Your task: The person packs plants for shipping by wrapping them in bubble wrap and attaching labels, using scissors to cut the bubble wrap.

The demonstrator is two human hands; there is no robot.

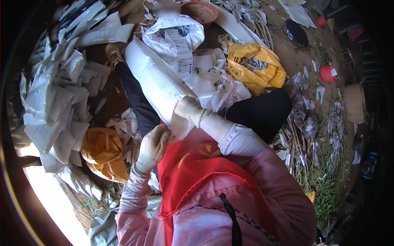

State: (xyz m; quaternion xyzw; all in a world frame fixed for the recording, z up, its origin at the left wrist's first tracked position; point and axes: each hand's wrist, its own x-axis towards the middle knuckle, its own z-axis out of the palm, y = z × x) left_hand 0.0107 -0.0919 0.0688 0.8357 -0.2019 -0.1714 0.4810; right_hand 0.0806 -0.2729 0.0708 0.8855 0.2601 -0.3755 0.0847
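Note:
A long white plastic bag (158,82) with a dotted surface lies lengthwise over my leg, its near end at my lap. My gloved left hand (154,144) is closed at the left side of that near end, fingers bent. Across from it, my gloved right hand (189,110) grips the bag's right edge with its fingers pressed together. Between the two hands, the near end of the plastic is folded and partly hidden. White scraps (215,84) lie just beyond my right hand.
An open white sack (193,35) with a printed label stands ahead. Yellow bags sit at right (262,76) and left (108,151). White packets (53,110) pile up at left. Bundled stems (301,156), plastic wrap and a red container (327,74) are at right.

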